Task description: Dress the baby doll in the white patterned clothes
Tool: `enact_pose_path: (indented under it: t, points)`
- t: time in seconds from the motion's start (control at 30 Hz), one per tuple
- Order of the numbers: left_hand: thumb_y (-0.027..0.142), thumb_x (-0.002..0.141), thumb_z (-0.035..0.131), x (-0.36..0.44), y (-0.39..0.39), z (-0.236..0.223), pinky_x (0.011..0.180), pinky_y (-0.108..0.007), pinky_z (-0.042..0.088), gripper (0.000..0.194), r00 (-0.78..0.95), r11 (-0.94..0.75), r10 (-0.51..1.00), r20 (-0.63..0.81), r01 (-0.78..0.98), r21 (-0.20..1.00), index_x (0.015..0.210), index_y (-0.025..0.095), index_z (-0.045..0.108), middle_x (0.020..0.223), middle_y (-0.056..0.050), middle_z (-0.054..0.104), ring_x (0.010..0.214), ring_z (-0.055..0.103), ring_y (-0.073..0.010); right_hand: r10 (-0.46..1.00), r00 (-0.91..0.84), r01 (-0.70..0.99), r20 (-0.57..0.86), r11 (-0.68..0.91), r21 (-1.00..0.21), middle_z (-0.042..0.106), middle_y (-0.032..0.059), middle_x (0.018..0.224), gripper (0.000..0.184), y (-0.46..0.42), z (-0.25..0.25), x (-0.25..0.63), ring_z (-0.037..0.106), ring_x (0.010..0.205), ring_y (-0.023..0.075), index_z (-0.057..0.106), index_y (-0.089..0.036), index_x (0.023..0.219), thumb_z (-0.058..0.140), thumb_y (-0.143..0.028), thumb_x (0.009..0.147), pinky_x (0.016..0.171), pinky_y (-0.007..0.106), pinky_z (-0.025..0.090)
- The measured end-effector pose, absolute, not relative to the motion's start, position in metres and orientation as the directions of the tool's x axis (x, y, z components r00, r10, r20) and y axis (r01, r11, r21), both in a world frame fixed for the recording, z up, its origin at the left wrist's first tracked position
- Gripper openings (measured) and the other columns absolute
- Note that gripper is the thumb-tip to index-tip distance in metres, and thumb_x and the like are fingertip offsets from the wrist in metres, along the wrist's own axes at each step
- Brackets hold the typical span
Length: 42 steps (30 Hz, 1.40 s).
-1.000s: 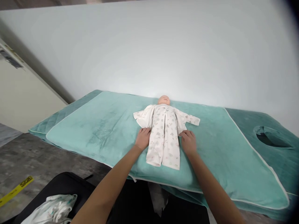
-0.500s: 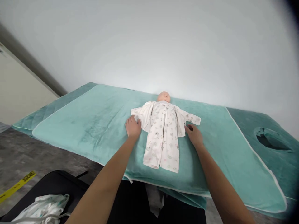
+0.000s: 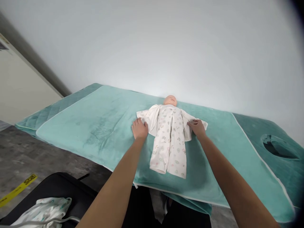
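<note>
A baby doll (image 3: 170, 100) lies on its back, dressed in a white printed baby shirt (image 3: 154, 118) with its sleeves spread sideways. White baby pants (image 3: 169, 142) with the same small print are laid flat over its front, legs toward me. My left hand (image 3: 139, 129) rests palm down by the left sleeve, fingers apart, thumb close to the cloth. My right hand (image 3: 197, 127) is over the right sleeve, thumb and fingertips closed on the fabric near the shirt's side. The doll's arms and legs are hidden.
A green plush cover (image 3: 78, 123) with white piping spreads over the bed, which has a face hole (image 3: 279, 147) at the right. The wall (image 3: 152, 47) stands behind. A black chair (image 3: 64, 183) at lower left holds folded printed cloth (image 3: 51, 210). Yellow tape (image 3: 17, 191) marks the floor.
My right hand has moved up from below the right sleeve onto it. My left hand stays beside the left sleeve. The view has shifted slightly.
</note>
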<state>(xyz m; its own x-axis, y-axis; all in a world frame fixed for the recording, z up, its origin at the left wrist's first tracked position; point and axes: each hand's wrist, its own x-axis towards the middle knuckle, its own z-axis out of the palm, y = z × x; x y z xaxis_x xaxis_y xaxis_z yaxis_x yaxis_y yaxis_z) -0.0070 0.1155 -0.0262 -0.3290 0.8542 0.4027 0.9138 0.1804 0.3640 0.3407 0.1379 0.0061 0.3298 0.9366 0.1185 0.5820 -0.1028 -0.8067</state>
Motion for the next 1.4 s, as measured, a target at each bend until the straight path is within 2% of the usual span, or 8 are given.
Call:
enact_pose_path:
  t: [0.17,0.3,0.43,0.7,0.93,1.17,1.3,1.4]
  points:
    - [0.030,0.095,0.043,-0.005,0.114,-0.024,0.094,-0.048,0.044,0.042,-0.316,0.185,0.848,0.426,0.929,0.321,0.129,0.010,0.053,0.124,-0.020,0.061,0.115,0.054,-0.0359,0.937,0.293,0.687,0.192,-0.066,-0.724,0.060,0.0078,0.091,0.017,0.145,0.008,0.330,0.054,0.095,0.0240,0.065,-0.019,0.078,0.065,-0.035,0.074,0.089,0.036,0.042]
    - [0.029,0.094,0.043,-0.005,0.116,-0.026,0.093,-0.049,0.043,0.041,-0.309,0.172,0.849,0.428,0.928,0.330,0.129,0.010,0.054,0.123,-0.021,0.062,0.115,0.054,-0.0364,0.947,0.268,0.689,0.177,-0.060,-0.723,0.053,0.0023,0.070,0.024,0.156,0.021,0.329,0.048,0.074,0.0191,0.051,-0.021,0.066,0.058,-0.037,0.082,0.073,0.032,0.039]
    - [0.029,0.093,0.045,-0.005,0.119,-0.028,0.095,-0.050,0.042,0.041,-0.325,0.178,0.854,0.407,0.917,0.358,0.129,0.012,0.054,0.122,-0.020,0.062,0.116,0.054,-0.0366,0.953,0.261,0.648,0.157,-0.052,-0.760,0.052,0.0004,0.067,0.029,0.163,0.057,0.319,0.044,0.065,0.0152,0.053,-0.020,0.073,0.051,-0.044,0.089,0.063,0.029,0.037]
    - [0.030,0.092,0.048,-0.008,0.119,-0.026,0.096,-0.048,0.041,0.042,-0.333,0.162,0.869,0.367,0.891,0.425,0.131,0.013,0.054,0.119,-0.019,0.064,0.117,0.055,-0.0357,0.914,-0.397,0.389,-0.077,0.092,-0.917,0.068,0.0050,0.089,0.041,0.121,0.104,0.267,0.059,0.067,0.0151,0.065,-0.020,0.115,0.063,-0.050,0.086,0.060,0.028,0.045]
    - [0.022,0.094,0.046,-0.017,0.109,-0.016,0.097,-0.047,0.043,0.033,-0.312,0.094,0.902,0.299,0.818,0.568,0.125,0.017,0.057,0.114,-0.014,0.070,0.110,0.062,-0.0310,0.945,0.231,0.522,0.233,0.082,-0.849,0.068,0.0113,0.104,0.043,0.081,0.021,0.282,0.061,0.093,0.0229,0.065,-0.017,0.109,0.056,-0.052,0.087,0.078,0.034,0.050]
    - [0.022,0.098,0.037,-0.012,0.107,-0.011,0.089,-0.032,0.050,0.029,-0.248,-0.163,0.876,0.414,0.655,0.738,0.119,0.021,0.057,0.113,-0.007,0.065,0.097,0.062,-0.0182,0.925,0.239,0.607,0.294,0.094,-0.789,0.070,0.0111,0.107,0.043,0.067,-0.018,0.290,0.061,0.098,0.0230,0.068,-0.015,0.108,0.044,-0.047,0.093,0.091,0.035,0.045]
    - [0.017,0.098,0.036,0.039,0.094,0.021,0.094,-0.034,0.048,0.034,0.078,-0.466,0.806,0.587,0.695,0.547,0.125,0.023,0.057,0.120,-0.008,0.062,0.111,0.058,-0.0197,0.927,0.249,0.608,0.281,0.076,-0.790,0.071,0.0107,0.104,0.041,0.073,-0.020,0.292,0.062,0.094,0.0229,0.069,-0.015,0.104,0.044,-0.045,0.092,0.087,0.034,0.045]
    - [0.011,0.092,0.044,0.077,0.069,0.051,0.091,-0.037,0.048,0.038,0.446,-0.671,0.707,0.548,0.668,0.322,0.125,0.023,0.058,0.115,-0.009,0.064,0.107,0.059,-0.0227,0.916,0.269,0.609,0.297,0.077,-0.789,0.072,0.0099,0.100,0.040,0.075,-0.026,0.294,0.062,0.091,0.0239,0.069,-0.016,0.100,0.044,-0.046,0.090,0.084,0.035,0.045]
